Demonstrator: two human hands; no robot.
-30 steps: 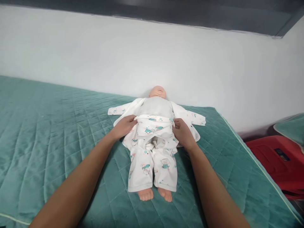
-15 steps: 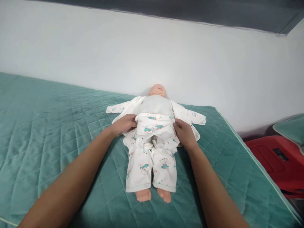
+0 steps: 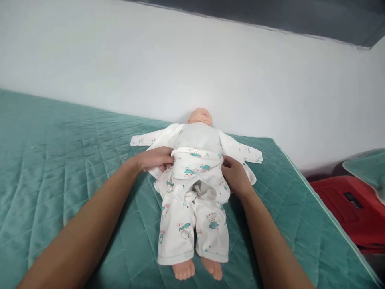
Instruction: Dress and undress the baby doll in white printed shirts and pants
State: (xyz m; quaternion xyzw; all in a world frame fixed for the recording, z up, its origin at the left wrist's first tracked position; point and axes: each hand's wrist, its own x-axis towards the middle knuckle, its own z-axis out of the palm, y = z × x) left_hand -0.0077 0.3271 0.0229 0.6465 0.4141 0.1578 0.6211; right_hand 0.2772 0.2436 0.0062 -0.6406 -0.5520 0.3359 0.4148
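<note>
A baby doll (image 3: 199,136) lies on its back on the green quilted bed (image 3: 60,160), head toward the white wall. It wears white printed trousers (image 3: 192,216) and an open white jacket (image 3: 237,150) spread under it, grey torso showing. My left hand (image 3: 153,159) grips the trousers' waistband at the doll's left-hand side in view. My right hand (image 3: 234,174) grips the waistband on the other side. Both hands have their fingers curled into the fabric. Bare feet stick out below the trouser legs.
The white wall (image 3: 192,72) runs right behind the doll's head. The bed's right edge (image 3: 315,208) drops off to a red object (image 3: 349,208) on the floor. A green cushion corner (image 3: 369,168) shows at far right.
The waistband has been drawn a little higher up the doll's belly, and both hands moved up with it. The view dropped slightly closer, so the doll's feet sit lower in frame.
</note>
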